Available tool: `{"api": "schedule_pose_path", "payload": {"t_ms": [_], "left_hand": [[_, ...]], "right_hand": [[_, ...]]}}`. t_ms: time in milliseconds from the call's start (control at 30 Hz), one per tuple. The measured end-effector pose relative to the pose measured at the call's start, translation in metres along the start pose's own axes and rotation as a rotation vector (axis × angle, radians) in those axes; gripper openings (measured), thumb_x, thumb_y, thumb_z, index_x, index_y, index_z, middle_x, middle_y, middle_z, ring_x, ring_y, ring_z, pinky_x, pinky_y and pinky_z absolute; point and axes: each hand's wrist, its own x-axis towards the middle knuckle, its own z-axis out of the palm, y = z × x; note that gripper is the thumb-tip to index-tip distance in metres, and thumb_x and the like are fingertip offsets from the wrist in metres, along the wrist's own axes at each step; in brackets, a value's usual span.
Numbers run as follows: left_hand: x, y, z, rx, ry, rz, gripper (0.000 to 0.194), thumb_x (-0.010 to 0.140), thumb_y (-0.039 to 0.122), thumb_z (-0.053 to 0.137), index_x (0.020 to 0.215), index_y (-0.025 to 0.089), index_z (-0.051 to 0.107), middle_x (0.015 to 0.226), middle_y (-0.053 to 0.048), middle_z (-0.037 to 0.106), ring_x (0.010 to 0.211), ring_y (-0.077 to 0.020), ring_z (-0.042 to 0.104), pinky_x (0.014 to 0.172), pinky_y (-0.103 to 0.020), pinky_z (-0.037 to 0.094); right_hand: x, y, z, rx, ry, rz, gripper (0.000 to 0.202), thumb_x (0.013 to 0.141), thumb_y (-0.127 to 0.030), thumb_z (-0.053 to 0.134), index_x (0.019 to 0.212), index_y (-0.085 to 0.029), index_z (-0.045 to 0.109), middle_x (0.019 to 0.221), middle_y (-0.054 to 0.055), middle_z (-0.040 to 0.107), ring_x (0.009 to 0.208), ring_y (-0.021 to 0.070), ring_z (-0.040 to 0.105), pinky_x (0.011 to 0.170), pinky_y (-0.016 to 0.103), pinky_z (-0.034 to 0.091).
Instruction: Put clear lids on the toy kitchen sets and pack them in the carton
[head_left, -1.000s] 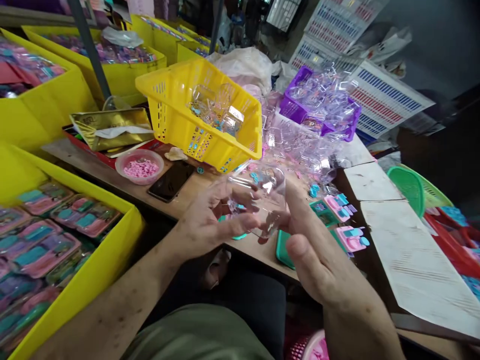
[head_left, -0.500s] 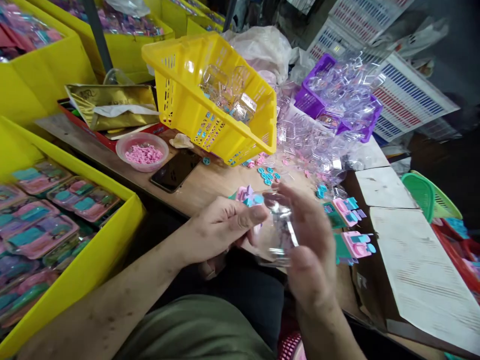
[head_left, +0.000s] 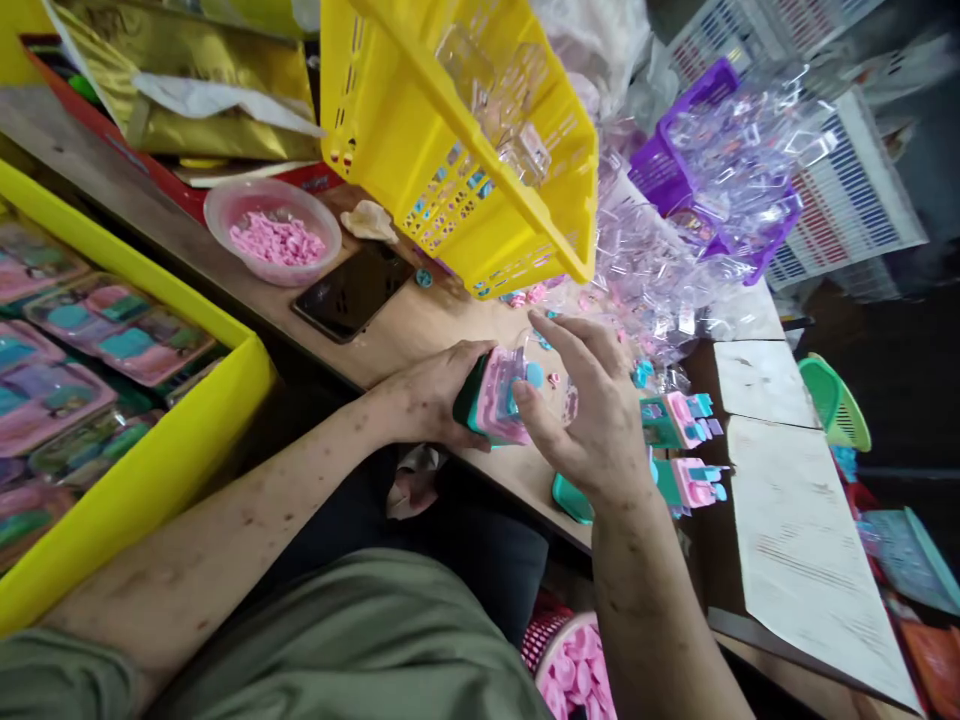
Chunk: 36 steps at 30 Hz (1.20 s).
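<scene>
My left hand (head_left: 442,395) is wrapped round the back and side of a small toy case (head_left: 504,397) with a pink tray, a blue round part and a teal back. A clear plastic cover lies over the case's front. My right hand (head_left: 592,410) is at the case's right side, thumb and fingers spread around the clear cover and touching it. To the right, two more teal and pink toy sets (head_left: 679,420) lie side by side at the table's edge.
A yellow basket (head_left: 457,150) of clear covers stands behind my hands. At left are a bowl of pink pieces (head_left: 274,235), a phone (head_left: 352,292) and a yellow box (head_left: 217,400) of packed toys. A purple basket (head_left: 675,130) and clear covers fill the back right.
The clear cover has moved from my right hand's grasp onto the toy case. My left hand has turned to hold the case from behind. The view has shifted closer to the table.
</scene>
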Motion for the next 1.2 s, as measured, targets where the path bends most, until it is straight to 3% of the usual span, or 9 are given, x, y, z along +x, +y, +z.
{"api": "schedule_pose_path", "payload": {"t_ms": [267, 567, 800, 967, 1200], "left_hand": [[-0.001, -0.017, 0.008, -0.013, 0.036, 0.039, 0.125, 0.054, 0.049, 0.113, 0.161, 0.023, 0.053, 0.163, -0.022, 0.064, 0.154, -0.0462, 0.063, 0.130, -0.064, 0.050], [-0.006, -0.008, 0.006, 0.113, 0.029, 0.034, 0.125, 0.061, 0.043, 0.112, 0.166, 0.021, 0.046, 0.164, -0.023, 0.062, 0.154, -0.0447, 0.063, 0.128, -0.059, 0.052], [-0.002, -0.010, 0.009, 0.162, 0.012, 0.035, 0.124, 0.059, 0.048, 0.111, 0.163, 0.022, 0.049, 0.161, -0.023, 0.065, 0.149, -0.0459, 0.067, 0.122, -0.056, 0.056], [0.001, -0.010, 0.016, 0.214, 0.041, 0.007, 0.125, 0.055, 0.051, 0.111, 0.159, 0.020, 0.049, 0.153, -0.022, 0.069, 0.140, -0.0460, 0.071, 0.115, -0.056, 0.060], [-0.005, 0.006, 0.007, 0.277, 0.002, 0.004, 0.113, 0.070, 0.049, 0.107, 0.160, 0.022, 0.044, 0.156, -0.020, 0.067, 0.145, -0.0412, 0.069, 0.120, -0.052, 0.058]], "right_hand": [[0.001, -0.002, 0.003, -0.034, -0.061, -0.024, 0.057, 0.107, -0.039, 0.073, 0.163, -0.029, 0.065, 0.147, 0.015, 0.068, 0.138, 0.0381, 0.069, 0.119, 0.063, 0.061], [-0.001, -0.011, 0.003, -0.064, -0.081, 0.023, 0.058, 0.109, -0.038, 0.073, 0.166, -0.035, 0.061, 0.150, 0.013, 0.067, 0.141, 0.0410, 0.067, 0.122, 0.069, 0.057], [0.011, -0.001, -0.010, -0.028, -0.285, 0.027, 0.057, 0.111, -0.051, 0.071, 0.165, -0.034, 0.062, 0.150, 0.012, 0.067, 0.141, 0.0382, 0.067, 0.123, 0.065, 0.057], [0.004, -0.006, -0.009, -0.103, -0.181, 0.017, 0.057, 0.108, -0.045, 0.075, 0.163, -0.030, 0.066, 0.148, 0.014, 0.070, 0.134, 0.0382, 0.071, 0.117, 0.063, 0.061], [0.002, -0.006, -0.007, -0.112, -0.137, 0.034, 0.057, 0.104, -0.042, 0.077, 0.160, -0.029, 0.071, 0.142, 0.014, 0.074, 0.128, 0.0364, 0.075, 0.109, 0.057, 0.066]]}}
